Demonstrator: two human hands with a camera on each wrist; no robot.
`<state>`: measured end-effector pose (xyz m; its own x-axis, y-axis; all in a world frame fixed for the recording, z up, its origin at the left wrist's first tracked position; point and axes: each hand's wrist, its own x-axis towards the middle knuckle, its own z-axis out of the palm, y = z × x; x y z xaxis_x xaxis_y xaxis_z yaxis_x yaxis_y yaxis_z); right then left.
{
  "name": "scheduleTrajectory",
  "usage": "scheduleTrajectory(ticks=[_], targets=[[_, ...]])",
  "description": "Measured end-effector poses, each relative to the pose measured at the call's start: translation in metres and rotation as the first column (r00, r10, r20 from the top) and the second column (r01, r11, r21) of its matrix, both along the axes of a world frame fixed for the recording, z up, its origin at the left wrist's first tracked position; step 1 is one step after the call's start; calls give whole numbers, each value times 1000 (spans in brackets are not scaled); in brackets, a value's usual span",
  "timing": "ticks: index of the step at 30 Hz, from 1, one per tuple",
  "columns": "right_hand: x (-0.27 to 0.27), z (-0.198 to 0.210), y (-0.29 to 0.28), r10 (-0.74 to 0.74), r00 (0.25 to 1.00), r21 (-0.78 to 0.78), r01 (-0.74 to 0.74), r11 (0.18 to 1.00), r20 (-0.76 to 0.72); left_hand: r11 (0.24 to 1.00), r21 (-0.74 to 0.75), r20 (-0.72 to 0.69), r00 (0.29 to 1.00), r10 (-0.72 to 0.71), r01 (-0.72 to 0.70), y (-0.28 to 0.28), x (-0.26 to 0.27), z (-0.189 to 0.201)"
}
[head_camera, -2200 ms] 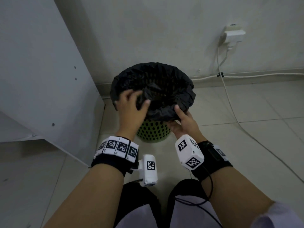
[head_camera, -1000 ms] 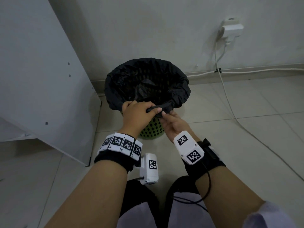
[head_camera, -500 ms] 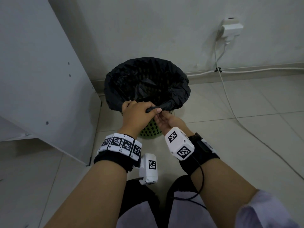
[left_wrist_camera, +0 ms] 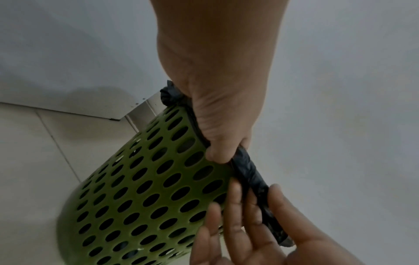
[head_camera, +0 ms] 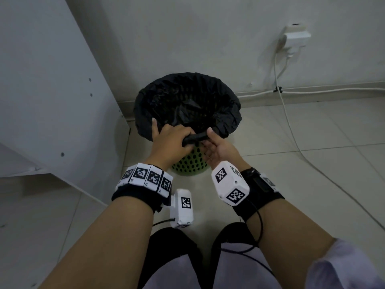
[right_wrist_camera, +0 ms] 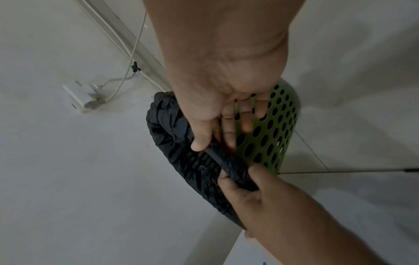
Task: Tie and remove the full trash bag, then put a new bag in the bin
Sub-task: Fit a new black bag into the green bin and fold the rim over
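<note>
Near rim of bin (head_camera: 188,163): twisted strand of bag (head_camera: 187,101) runs L–R between my hands, long axis along rim. L hand (head_camera: 169,140) grip curled round strand's L end, on top. R hand (head_camera: 216,148) palm up under R end, thumb pressing strand onto fingers (left_wrist_camera: 235,202) — pinch, rest of fingers loose. Both hands equally near; strand lies straight ahead of grips. Bag: black, crinkled, thin, cuff folded over rim all round, bin's holes showing through it. Bin green, on floor by wall. Next, I reckon: knot/tuck strand.

White panel (head_camera: 52,101) close beside bin (head_camera: 188,163)
</note>
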<state>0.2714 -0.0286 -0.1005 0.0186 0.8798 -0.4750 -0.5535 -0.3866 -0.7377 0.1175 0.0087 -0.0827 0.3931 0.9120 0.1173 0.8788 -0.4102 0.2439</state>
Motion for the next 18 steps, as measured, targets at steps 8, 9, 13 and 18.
scheduleTrajectory(ticks=[8, 9, 13, 18], targets=[[11, -7, -18, 28, 999, -146, -31, 989, -18, 989, 95, -167, 978, 128, -113, 2, -28, -1], [13, -7, -17, -23, 998, -136, 14, 991, -62, 991, 90, -193, 974, 116, -100, 2, -30, 1], [16, 4, -10, -141, 963, -24, 140, 990, -229, 993, -29, -109, 988, -113, 111, 1, -9, 16], [18, 17, 0, -158, 949, 54, 179, 982, -271, 982, -137, 86, 989, -121, 132, -1, 18, 13]])
